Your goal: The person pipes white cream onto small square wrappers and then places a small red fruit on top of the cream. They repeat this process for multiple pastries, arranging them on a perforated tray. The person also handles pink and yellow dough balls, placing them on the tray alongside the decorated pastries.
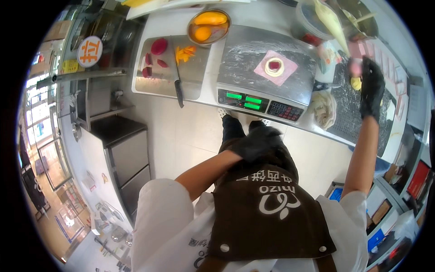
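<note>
My right hand point(373, 88), in a black glove, reaches over the dark, flour-dusted mat at the right. Its fingers close on a small pink round piece point(355, 68), blurred, which looks like dough. Just below that lies a yellow lump point(356, 83). In front of the apron, my left hand point(257, 144), also black-gloved, is held low with its fingers stretched to the right and nothing visible in it. On the steel scale point(240, 54) rests a pink square sheet point(284, 78), bearing a ring of pale cream point(274, 72) around a dark red cube point(274, 65).
Left of the scale, a cutting board point(195, 84) carries a knife point(178, 90), cut red fruit point(159, 46) and orange pieces point(184, 54). A metal bowl point(189, 34) holds yellow-orange fruit. A cloth point(323, 111), a clear tub point(301, 25) and a piping bag point(331, 22) are nearby.
</note>
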Demonstrator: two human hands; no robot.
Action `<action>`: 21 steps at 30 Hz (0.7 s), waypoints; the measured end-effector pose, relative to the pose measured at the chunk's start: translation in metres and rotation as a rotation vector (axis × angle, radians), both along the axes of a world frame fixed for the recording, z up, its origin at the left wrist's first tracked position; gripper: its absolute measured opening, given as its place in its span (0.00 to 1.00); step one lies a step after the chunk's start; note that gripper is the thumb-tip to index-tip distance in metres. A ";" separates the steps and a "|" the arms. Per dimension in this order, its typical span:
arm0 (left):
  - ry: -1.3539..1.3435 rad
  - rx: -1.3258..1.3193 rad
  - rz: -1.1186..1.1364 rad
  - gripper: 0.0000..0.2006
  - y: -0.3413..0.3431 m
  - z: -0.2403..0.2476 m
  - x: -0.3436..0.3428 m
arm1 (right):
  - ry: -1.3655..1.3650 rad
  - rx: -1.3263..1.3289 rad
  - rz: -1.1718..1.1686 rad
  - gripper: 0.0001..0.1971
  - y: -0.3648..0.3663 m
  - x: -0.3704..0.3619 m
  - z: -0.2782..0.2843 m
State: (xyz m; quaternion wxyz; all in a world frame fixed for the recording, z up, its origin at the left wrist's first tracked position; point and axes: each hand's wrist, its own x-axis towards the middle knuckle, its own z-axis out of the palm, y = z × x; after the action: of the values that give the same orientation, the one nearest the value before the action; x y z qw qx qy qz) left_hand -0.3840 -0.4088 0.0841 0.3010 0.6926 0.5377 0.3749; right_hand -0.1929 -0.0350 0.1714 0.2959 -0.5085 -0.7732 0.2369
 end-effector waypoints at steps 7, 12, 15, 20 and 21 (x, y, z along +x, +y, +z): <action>-0.506 -0.692 0.532 0.08 -0.096 0.005 -0.059 | -0.680 0.458 0.302 0.24 0.125 -0.121 -0.007; -0.548 -0.754 0.730 0.08 -0.125 0.021 -0.067 | -0.671 0.156 0.223 0.33 0.161 -0.156 -0.055; -0.656 -0.757 0.843 0.08 -0.138 0.013 -0.066 | -0.507 -0.059 0.249 0.30 0.192 -0.163 -0.076; -0.532 -0.744 0.742 0.13 -0.138 -0.002 -0.083 | -0.062 -0.464 0.127 0.30 0.238 -0.134 -0.076; -0.457 -0.740 0.760 0.13 -0.143 0.008 -0.083 | -0.393 -0.312 0.241 0.29 0.220 -0.167 -0.080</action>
State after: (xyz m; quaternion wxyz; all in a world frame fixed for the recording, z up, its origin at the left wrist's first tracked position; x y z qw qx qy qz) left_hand -0.4672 -0.5519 0.0921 0.4759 0.2008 0.7655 0.3836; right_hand -0.3599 0.1853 0.0917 0.0280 -0.4886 -0.8247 0.2834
